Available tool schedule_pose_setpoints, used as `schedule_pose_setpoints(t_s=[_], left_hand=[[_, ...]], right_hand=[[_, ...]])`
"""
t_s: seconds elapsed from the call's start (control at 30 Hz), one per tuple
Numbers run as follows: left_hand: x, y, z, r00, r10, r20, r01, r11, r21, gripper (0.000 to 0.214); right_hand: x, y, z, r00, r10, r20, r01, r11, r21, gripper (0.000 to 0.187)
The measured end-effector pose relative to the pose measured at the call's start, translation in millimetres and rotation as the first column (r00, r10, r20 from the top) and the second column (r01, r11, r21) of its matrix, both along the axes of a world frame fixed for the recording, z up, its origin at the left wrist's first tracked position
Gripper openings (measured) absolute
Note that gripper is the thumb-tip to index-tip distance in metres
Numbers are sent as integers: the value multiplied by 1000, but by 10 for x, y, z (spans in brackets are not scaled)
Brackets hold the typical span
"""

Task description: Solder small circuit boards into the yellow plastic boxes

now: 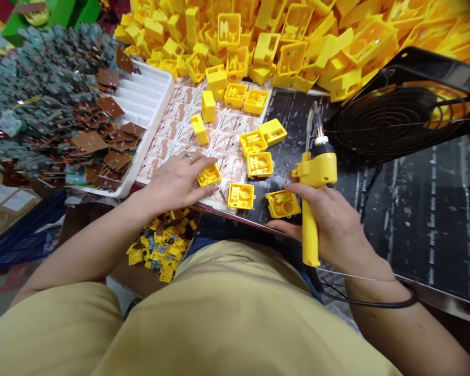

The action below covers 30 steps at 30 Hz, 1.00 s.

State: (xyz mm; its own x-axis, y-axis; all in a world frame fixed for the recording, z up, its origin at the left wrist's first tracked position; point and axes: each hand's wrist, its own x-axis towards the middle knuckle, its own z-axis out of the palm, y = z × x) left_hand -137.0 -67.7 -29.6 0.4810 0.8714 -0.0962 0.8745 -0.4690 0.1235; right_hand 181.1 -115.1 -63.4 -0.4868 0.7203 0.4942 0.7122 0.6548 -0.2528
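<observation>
My left hand (pixel 180 180) is closed round a small open yellow plastic case (pixel 209 175) near the table's front edge. My right hand (pixel 332 216) grips a yellow soldering gun (pixel 310 209), its metal tip pointing up and away from me. Beside my right fingers lies another yellow case (pixel 283 203), open side up; whether the fingers touch it I cannot tell. Between the hands sits an open yellow case (pixel 241 196) with a round grille inside. Just beyond are more cases, among them an open one (pixel 259 164) and one lying closed side up (pixel 272 131).
A large heap of yellow cases (pixel 227 31) fills the back. At left, a white tray (pixel 151 115) carries piled circuit boards with wires. A black fan (pixel 399 112) stands at right. Below the table edge, a box holds yellow and grey parts (pixel 164 243). A cable (pixel 376 302) crosses my right forearm.
</observation>
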Motion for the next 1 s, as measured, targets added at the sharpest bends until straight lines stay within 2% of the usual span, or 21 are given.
schedule_pose_setpoints(t_s=[0.07,0.2,0.27,0.37,0.5,0.6,0.67,0.73,0.8,0.83,0.93,1.0], left_hand=[[-3,6,-18,999,-33,37,34,999,-3,56],[-65,-19,4,946,-265,186,280,958,-61,60],[-46,-62,-25,912,-337,235,356,933,-42,64],[94,-136,-179,887,-356,293,354,933,63,71],[350,-183,-408,867,-355,349,308,933,185,44],[434,-148,-385,847,-370,381,316,928,198,51],[401,-51,-284,885,-252,391,192,964,187,65],[312,147,-190,916,-30,401,-47,983,180,74],[217,451,-165,878,192,438,-289,943,166,75],[188,626,-185,845,273,461,-370,919,135,72],[248,1107,-308,734,423,531,-492,871,-15,57],[438,1299,-359,734,449,510,-486,871,-68,55]], right_hand=[[-31,-13,-22,998,16,-61,-19,998,-61,45],[-74,-55,-32,981,126,-150,-149,977,-155,38],[-77,-56,-28,973,151,-172,-182,967,-181,39],[-67,-39,-25,977,111,-185,-145,972,-186,48],[-44,-30,-21,981,106,-164,-137,972,-190,46],[-30,-25,-12,979,115,-171,-144,975,-169,50],[-23,-14,-2,979,84,-188,-108,987,-119,56],[-18,0,3,978,53,-203,-65,997,-52,61],[-14,17,-8,977,31,-209,-32,999,-1,61],[-11,26,-23,977,26,-211,-24,1000,11,61],[9,54,-104,977,12,-215,-6,1000,29,56],[33,76,-177,973,-14,-229,23,999,36,53]])
